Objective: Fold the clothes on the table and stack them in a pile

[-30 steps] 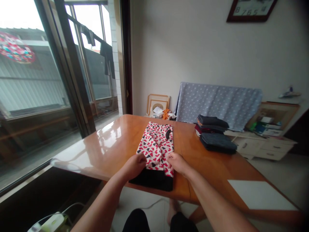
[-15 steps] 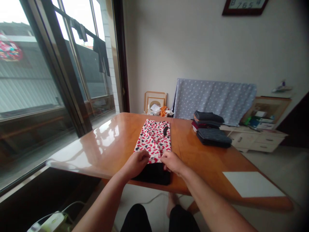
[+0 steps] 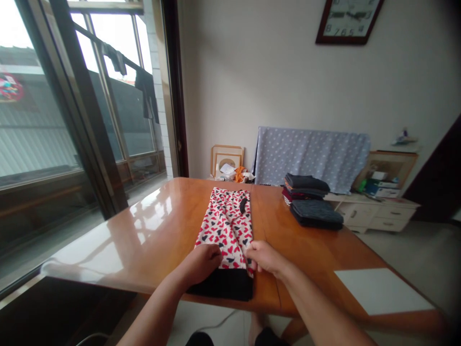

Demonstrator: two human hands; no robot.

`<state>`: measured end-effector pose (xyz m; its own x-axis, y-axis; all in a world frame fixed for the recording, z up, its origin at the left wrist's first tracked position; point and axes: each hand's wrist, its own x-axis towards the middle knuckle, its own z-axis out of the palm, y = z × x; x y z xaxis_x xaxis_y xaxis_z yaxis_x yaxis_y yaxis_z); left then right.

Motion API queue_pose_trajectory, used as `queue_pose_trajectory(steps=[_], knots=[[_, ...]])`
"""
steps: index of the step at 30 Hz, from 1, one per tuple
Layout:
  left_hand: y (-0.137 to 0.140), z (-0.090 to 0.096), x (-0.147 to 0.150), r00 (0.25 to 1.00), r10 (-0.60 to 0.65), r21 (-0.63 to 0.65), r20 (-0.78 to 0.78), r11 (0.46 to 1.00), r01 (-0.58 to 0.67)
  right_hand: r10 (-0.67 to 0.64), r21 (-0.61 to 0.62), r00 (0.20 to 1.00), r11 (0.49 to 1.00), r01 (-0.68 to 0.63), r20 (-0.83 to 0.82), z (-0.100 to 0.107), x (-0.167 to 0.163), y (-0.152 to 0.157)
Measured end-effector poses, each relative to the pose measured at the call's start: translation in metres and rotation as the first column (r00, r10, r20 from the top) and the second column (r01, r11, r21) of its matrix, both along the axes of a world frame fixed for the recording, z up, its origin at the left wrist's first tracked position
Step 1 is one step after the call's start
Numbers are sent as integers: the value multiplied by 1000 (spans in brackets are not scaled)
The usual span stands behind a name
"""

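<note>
A folded white garment (image 3: 226,235) printed with red and black hearts lies lengthwise on the table, its wide black band (image 3: 223,284) toward me at the front edge. My left hand (image 3: 203,262) is closed at the garment's left side, just above the band, its fingertips tucked out of sight on the cloth. On the opposite edge, my right hand (image 3: 264,257) pinches the printed cloth. A diagonal crease runs across the print between the far end and my right hand. Near the far right corner of the garment sits a small dark strip (image 3: 243,205).
The glossy wooden table (image 3: 295,259) carries folded dark clothes (image 3: 315,214) in stacks at the far right and a white sheet (image 3: 383,290) at the near right. Behind it hangs a grey-blue dotted cloth (image 3: 309,156). Glass doors (image 3: 39,129) stand to the left.
My right hand has moved right to the garment's edge, drawing the printed cloth over. My left hand stays near the left side. The view has tilted up slightly.
</note>
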<state>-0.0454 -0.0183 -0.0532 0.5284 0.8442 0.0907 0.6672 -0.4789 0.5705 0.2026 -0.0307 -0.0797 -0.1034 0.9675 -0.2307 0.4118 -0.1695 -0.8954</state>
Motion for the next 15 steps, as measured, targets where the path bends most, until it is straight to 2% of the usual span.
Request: queue_pose_trajectory(steps=[3,8,12,15], knots=[[2,-3,5,999,44,44,5,998,-45,-108,30,993,994,109,-47,5,10,29],[-2,-20,12,996,76,63,-37,995,-74,-307,-74,933,951,299,-190,7,15,101],[-3,-28,13,993,110,87,-40,991,-106,-387,-118,905,921,372,-174,8,9,162],[-3,-29,12,995,101,84,-20,992,-99,-424,-144,898,902,407,-117,9,4,196]])
